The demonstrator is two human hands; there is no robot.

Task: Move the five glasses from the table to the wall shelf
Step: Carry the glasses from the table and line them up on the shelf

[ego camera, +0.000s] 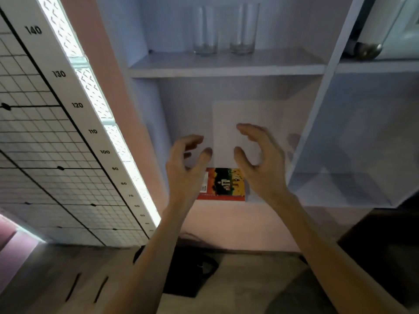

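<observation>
Both hands are up in front of the lower compartment of the white wall shelf (pixel 226 69), and neither is holding anything. The left hand (pixel 188 159) and right hand (pixel 256 152) face each other with fingers loosely curled and a gap between them.

Two tall clear drinking glasses, the left glass (pixel 204 30) and the right glass (pixel 243 28), stand upright side by side on the upper shelf board, not touching.

Behind the hands there's a plain white rectangular panel (pixel 235 114), with a red and orange book (pixel 226 184) just below it. A white measuring board with a black grid (pixel 45 155) runs along the left. Down low is the grey tabletop (pixel 45 279) with a flat black object (pixel 190 275) on it, too blurry to identify.
</observation>
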